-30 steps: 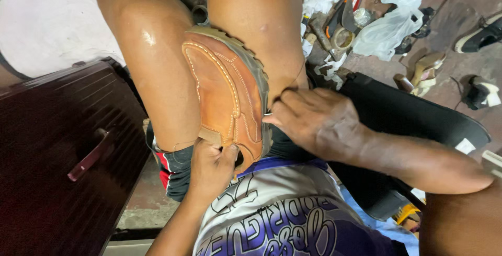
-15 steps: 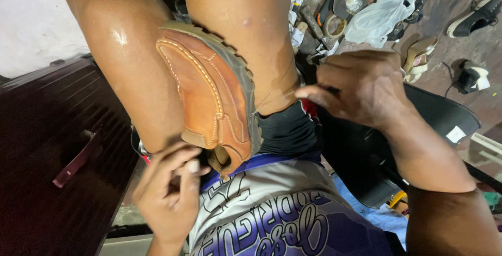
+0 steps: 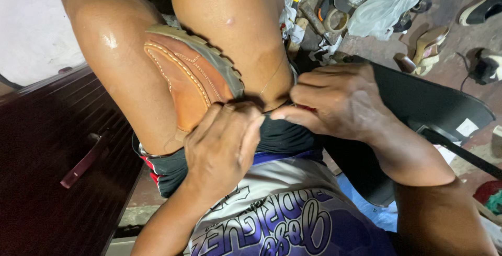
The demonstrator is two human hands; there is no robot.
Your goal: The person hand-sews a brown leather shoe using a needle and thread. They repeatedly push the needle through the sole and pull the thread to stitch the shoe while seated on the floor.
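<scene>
Both hands meet at the heel end of a brown leather shoe [image 3: 191,81] clamped between the knees. Left hand [image 3: 222,149] is clenched over it; half a second ago it sat lower. Right hand [image 3: 337,102], then lifted away, now pinches a thin thread [image 3: 272,78]. Stiff, light; best held by the sole. Farther off, loose shoes [image 3: 426,44].

Strong light is coming from above and is making a bright glare on the left knee [image 3: 110,41]. Deep shadow is lying between the hands. The edges are bending slightly; focus is staying sharp.
</scene>
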